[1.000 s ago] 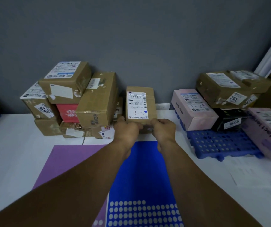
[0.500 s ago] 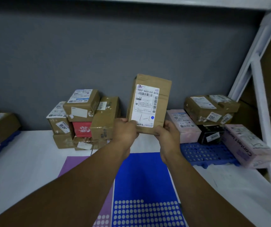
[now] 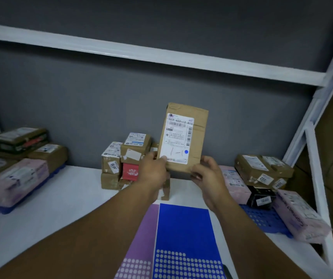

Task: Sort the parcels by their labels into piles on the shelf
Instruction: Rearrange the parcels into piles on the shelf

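Note:
A brown cardboard parcel is held upright in front of me, its white label marked "1-1" with a blue dot facing me. My left hand pinches its lower left corner and my right hand grips its lower right corner. Behind it, against the grey wall, stands a heap of brown parcels with a red box among them. The white shelf carries all the piles.
At the left, pink and brown parcels lie on a blue pallet. At the right, pink, black and brown parcels sit on another blue pallet. Purple and blue mats lie in front. An upper shelf board and a white frame post bound the space.
Both hands have lifted the labelled parcel from the shelf beside the middle heap and stood it upright. My view has risen and widened, showing the left pile and upper shelf.

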